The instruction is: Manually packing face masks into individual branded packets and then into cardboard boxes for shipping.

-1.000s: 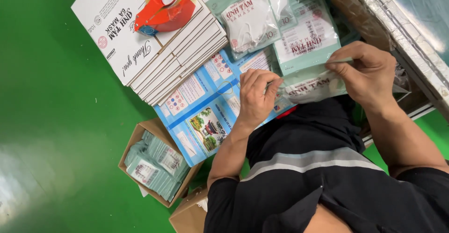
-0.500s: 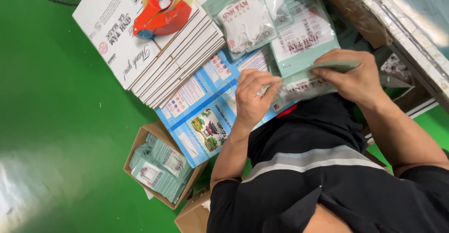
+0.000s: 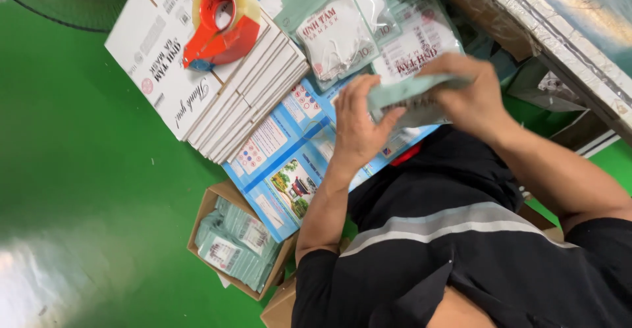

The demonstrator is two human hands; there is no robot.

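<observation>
Pale-green mask packet [image 3: 413,90] sits pinched in both your grips, left hand [image 3: 361,129] and right hand [image 3: 475,101], above blue leaflets [image 3: 283,163]

This is a packing area in a small factory or warehouse. The glossy green painted floor [image 3: 85,170] is the kind laid in industrial halls. On it lies a stack of flattened white printed cardboard cartons [image 3: 217,98], and resting on top of that stack is a red handheld tape dispenser with a roll of clear tape [image 3: 220,28]. Just below the stack sits an open brown cardboard box filled with pale green sealed packets [image 3: 237,246]. Beside the stack, to its right, more clear-fronted packets of white face masks [image 3: 355,32] are heaped over blue printed flat cartons [image 3: 283,163].
</observation>
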